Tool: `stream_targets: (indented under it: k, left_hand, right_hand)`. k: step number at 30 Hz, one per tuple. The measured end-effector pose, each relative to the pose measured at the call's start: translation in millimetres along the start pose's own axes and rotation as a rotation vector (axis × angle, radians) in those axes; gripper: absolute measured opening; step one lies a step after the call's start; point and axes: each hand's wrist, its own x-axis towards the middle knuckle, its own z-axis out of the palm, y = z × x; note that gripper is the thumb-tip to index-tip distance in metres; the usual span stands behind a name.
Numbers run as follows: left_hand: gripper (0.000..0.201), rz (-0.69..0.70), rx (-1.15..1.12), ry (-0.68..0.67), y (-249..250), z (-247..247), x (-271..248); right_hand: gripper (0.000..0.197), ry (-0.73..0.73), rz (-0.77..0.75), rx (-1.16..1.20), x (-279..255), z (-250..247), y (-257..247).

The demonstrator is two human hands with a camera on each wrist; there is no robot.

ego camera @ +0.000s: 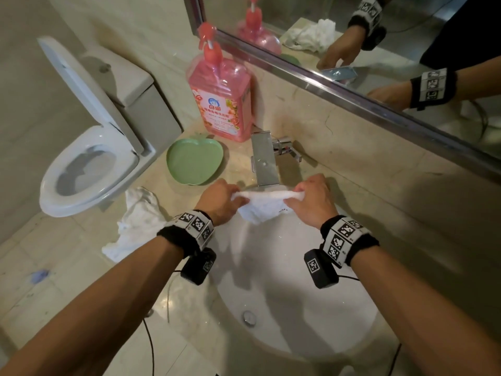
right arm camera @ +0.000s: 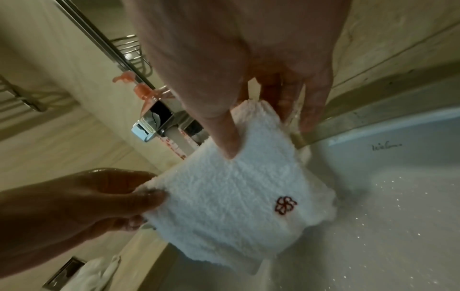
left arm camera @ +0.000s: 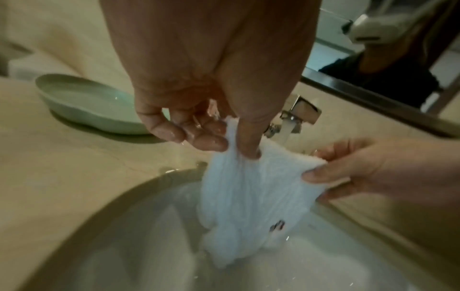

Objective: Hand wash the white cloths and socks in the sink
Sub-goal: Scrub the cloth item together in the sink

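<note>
Your left hand (ego camera: 221,202) and right hand (ego camera: 311,202) each pinch a top corner of the white cloth (ego camera: 261,207), thumb on the near face, fingers behind, stretching it between them at the centre of the head view. The cloth hangs over the back of the sink (ego camera: 298,308), directly under the tap (ego camera: 264,161), whose water stream (left arm camera: 286,131) runs down just behind the cloth's top edge. A small dark red emblem (right arm camera: 285,204) shows on the cloth's lower part.

Left of the tap, the green apple-shaped dish (ego camera: 193,161) sits on the counter, and behind it stands the pink pump bottle (ego camera: 221,99), against the wall. At the left counter edge, a crumpled pile of white cloths (ego camera: 135,221) lies well apart from your hands.

The counter (ego camera: 189,308) is beige stone, glossy with wet patches. A mirror (ego camera: 379,36) runs along the upper right of the head view. A white toilet (ego camera: 89,158) with its lid raised stands at the left, on a pale tiled floor.
</note>
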Motion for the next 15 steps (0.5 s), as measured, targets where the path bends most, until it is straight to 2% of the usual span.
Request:
stream_targets:
  k: [3, 6, 8, 11, 13, 15]
  left_hand:
    - [0.039, 0.068, 0.027, -0.006, 2, 6, 1]
    - [0.038, 0.04, -0.151, -0.013, 11, 12, 5]
    - [0.035, -0.006, -0.309, -0.022, 17, 18, 11]
    - [0.033, -0.063, -0.49, -0.105, 33, 27, 16]
    - [0.042, -0.069, -0.543, -0.153, 40, 29, 15]
    - [0.046, -0.056, -0.564, -0.181, 38, 31, 14]
  right_hand:
    - [0.012, -0.018, 0.006, 0.05, 3, 0, -3]
    - [0.007, 0.014, 0.065, 0.138, 4, 2, -7]
    - [0.021, 0.017, 0.092, 0.189, 5, 4, -9]
    - [0.06, -0.148, 0.08, 0.346, 1, 14, -15]
    - [0.084, -0.214, 0.041, 0.364, -1, 24, -19]
    - [0.089, -0.173, 0.047, 0.345, 1, 33, -22]
